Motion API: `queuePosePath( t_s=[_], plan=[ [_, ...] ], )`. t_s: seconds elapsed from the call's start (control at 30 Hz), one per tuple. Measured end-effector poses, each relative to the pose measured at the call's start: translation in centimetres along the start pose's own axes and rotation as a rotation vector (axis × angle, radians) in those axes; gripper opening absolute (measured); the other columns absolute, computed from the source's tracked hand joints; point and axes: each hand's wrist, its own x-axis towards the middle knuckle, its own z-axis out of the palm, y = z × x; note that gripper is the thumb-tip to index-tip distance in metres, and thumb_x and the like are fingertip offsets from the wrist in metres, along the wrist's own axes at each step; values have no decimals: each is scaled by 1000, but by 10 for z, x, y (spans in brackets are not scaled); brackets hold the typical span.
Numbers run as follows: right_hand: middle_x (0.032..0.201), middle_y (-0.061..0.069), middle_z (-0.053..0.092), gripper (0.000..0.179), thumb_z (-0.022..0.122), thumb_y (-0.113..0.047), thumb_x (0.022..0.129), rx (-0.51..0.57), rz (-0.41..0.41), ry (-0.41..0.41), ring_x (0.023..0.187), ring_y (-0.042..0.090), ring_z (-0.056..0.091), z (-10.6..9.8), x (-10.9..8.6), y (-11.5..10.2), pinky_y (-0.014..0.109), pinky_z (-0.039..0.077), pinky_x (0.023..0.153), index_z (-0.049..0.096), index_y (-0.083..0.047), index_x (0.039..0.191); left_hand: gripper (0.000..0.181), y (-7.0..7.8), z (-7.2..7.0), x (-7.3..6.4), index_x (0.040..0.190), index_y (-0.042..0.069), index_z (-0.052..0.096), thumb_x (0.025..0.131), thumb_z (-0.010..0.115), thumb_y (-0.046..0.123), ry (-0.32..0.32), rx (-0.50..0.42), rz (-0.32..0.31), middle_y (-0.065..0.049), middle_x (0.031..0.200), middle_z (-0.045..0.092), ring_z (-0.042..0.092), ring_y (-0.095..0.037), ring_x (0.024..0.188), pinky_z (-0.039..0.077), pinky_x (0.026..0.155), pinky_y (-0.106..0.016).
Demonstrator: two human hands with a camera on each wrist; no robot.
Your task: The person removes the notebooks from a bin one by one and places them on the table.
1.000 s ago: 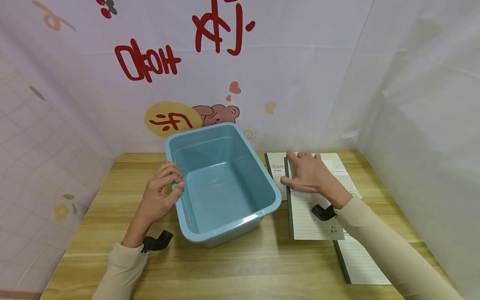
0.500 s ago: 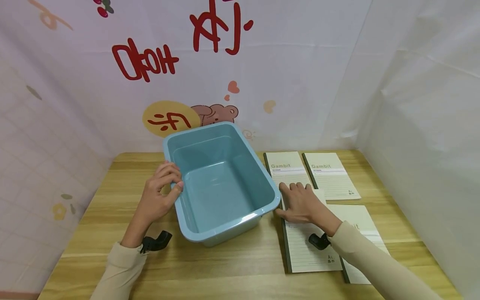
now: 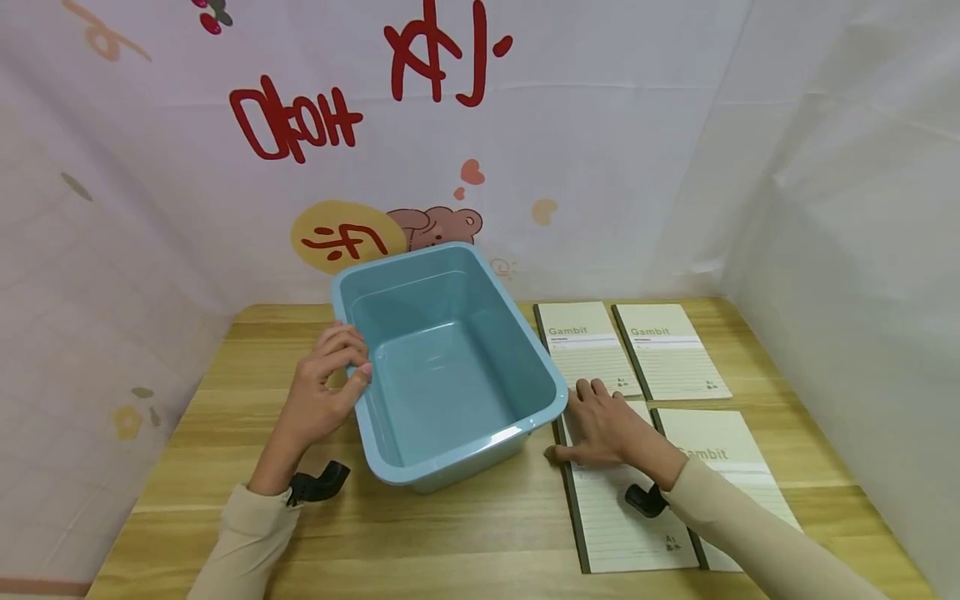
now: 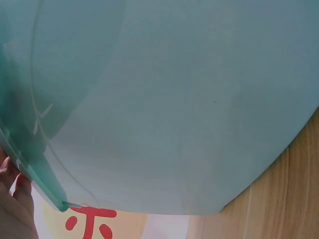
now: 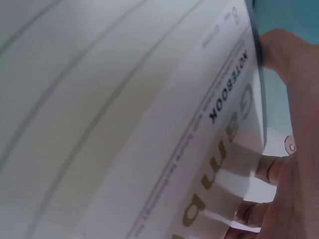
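My left hand [image 3: 322, 392] grips the left rim of a light blue plastic basin [image 3: 450, 383], which stands at an angle with nothing inside. The basin's outer wall [image 4: 174, 99] fills most of the left wrist view. At the right, my right hand [image 3: 603, 429] holds the upper left corner of a cream notebook [image 3: 637, 525] with a dark spine. In the right wrist view, the thumb [image 5: 279, 52] meets that notebook's spine and the fingertips meet its top edge. The hand covers part of the notebook's cover.
Two matching notebooks lie side by side behind, a left one [image 3: 588, 358] and a right one [image 3: 678, 358]. Another notebook [image 3: 720, 425] lies right of the held one, partly under the sleeve. White printed sheeting [image 3: 615, 150] rises behind the wooden table [image 3: 465, 542].
The right hand has brought its notebook down and toward the front edge, beside the front right notebook, uncovering the back two. The left hand and basin stay in place.
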Motion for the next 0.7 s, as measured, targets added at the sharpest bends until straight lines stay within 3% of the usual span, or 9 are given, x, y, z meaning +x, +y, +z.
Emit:
queuePosePath(
  t_s=[0.23, 0.43, 0.6, 0.7],
  plan=[
    [108, 10, 56, 90, 64, -77, 80, 6, -18, 31, 97, 28, 52, 4, -3, 0, 45, 46, 72, 52, -10, 138, 25, 1, -1, -1, 75, 13, 66, 84, 65, -10, -19, 4, -30, -7, 90, 62, 52, -15, 115, 25, 126, -41],
    [104, 7, 54, 71, 67, -62, 88, 42, -66, 47, 90, 23, 47, 0, -3, 1, 39, 44, 70, 58, -6, 131, 24, 1, -3, -2, 76, 12, 67, 85, 65, -11, -22, 20, -47, -10, 92, 63, 53, -23, 116, 25, 127, -40],
    [103, 3, 55, 52, 69, -47, 92, 135, -108, 41, 88, 18, 45, -7, -2, 6, 34, 41, 71, 61, -9, 127, 10, -1, -5, -2, 89, 7, 73, 85, 68, -1, 48, 90, 17, -18, 115, 68, 52, -37, 132, 30, 124, -38],
    [106, 3, 58, 43, 69, -40, 94, 218, -113, 56, 91, 17, 48, -14, -2, 13, 36, 45, 75, 61, -11, 124, 22, -1, -8, -1, 108, 4, 74, 86, 70, 6, 110, 156, 39, -19, 133, 64, 46, -42, 140, 31, 123, -38]
  ],
)
